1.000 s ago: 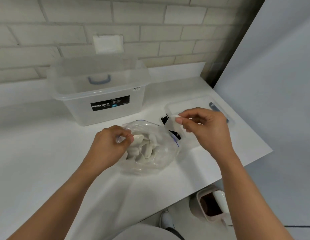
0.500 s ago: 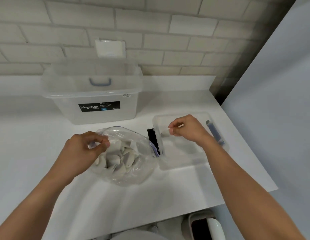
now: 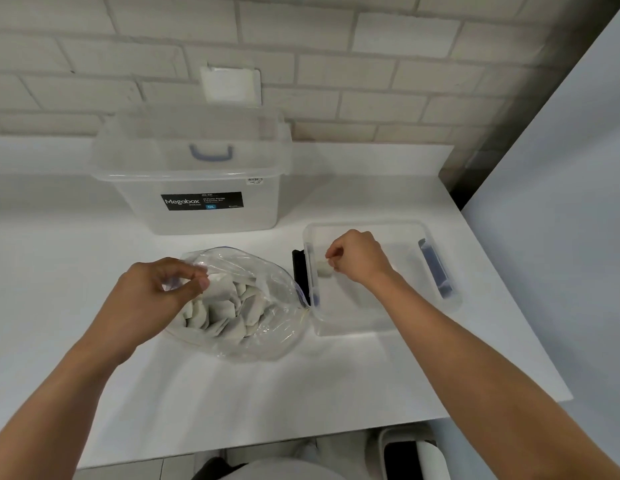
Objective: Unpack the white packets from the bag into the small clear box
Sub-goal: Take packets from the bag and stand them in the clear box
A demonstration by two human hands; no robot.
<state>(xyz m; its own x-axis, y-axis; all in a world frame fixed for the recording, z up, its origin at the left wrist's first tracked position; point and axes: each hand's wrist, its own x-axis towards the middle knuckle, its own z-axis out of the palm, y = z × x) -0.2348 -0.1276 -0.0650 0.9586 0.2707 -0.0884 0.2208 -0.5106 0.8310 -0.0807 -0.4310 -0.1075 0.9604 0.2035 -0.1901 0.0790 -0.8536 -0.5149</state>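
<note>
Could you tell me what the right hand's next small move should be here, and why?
Probably let go: the right hand appears to pinch a white packet low inside the small clear box, so releasing drops it in. The left hand holds the bag open for more.

A large clear storage box (image 3: 197, 188) with a black "Megabox" label (image 3: 202, 201) and a blue handle (image 3: 211, 153) stands on the white table (image 3: 267, 393) at about 11 o'clock, close to the pale brick wall (image 3: 336, 64). A white square plate (image 3: 230, 85) is fixed to the wall at 12 o'clock from this box. A small black object (image 3: 300, 271) stands on the table towards 4 o'clock from the box, and a bin (image 3: 412, 455) sits on the floor at 5 o'clock, beside a plain grey panel (image 3: 561, 202) at 3 o'clock.
</note>
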